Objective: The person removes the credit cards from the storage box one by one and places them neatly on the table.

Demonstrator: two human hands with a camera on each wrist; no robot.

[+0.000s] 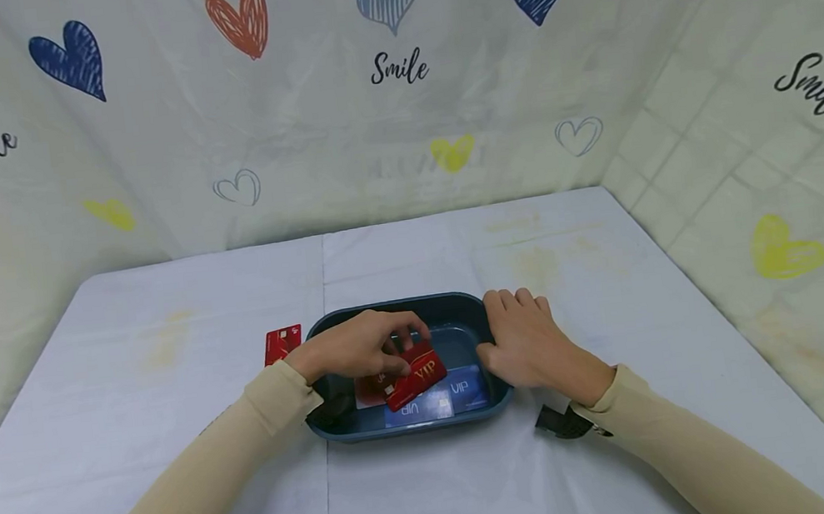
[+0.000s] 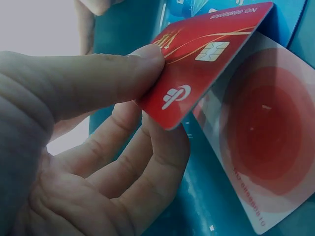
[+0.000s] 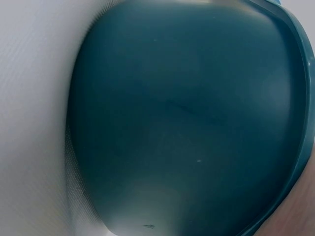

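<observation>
My left hand [image 1: 362,344] reaches over a dark blue plastic tray [image 1: 415,430] and pinches a red VIP card [image 1: 424,375] between thumb and fingers. In the left wrist view this red card [image 2: 216,37] is tilted, its chip and white logo showing. Below it in the tray lies a pale card with red circles [image 2: 268,123]. Two blue VIP cards [image 1: 469,387] lie on the tray's floor, partly under the held card. My right hand [image 1: 530,345] grips the tray's right rim, thumb on the near side. The right wrist view is filled by the tray's outer wall [image 3: 187,113].
Another red card [image 1: 283,343] lies on the white-covered table [image 1: 186,398], just left of the tray and partly behind the left wrist. A black wrist strap [image 1: 565,423] shows at the right cuff. A curtain [image 1: 337,114] printed with hearts hangs behind the table.
</observation>
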